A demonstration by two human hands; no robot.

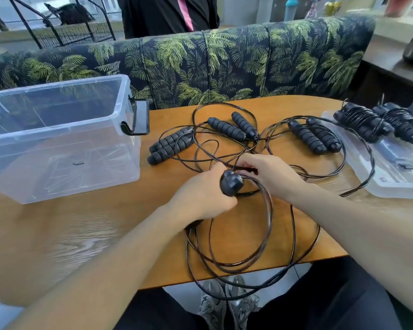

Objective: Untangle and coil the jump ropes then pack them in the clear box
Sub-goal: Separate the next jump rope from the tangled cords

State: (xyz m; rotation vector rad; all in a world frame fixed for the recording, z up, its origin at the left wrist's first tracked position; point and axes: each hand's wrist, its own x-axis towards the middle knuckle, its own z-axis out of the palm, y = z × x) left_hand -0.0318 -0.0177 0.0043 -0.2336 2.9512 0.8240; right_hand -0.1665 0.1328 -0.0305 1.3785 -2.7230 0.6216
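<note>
Right of the clear box point(57, 139), which sits open and empty on the tabletop point(69, 229), the left hand point(200, 196) grips a black handle point(231, 182) while the right hand point(269, 175) pinches the cord beside it, probably to keep tension while winding. Loose loops point(248, 246) hang off the near edge from that handle. Farther right of the box, three tangled pairs point(231, 126) wait, and two coiled ropes point(379, 125) rest on the lid point(391, 172). Plenty of room beside the box.

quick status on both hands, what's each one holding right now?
Left hand: fingers curled round a black rope handle, gripping it.
Right hand: fingers pinch the black cord just beside that handle.
</note>
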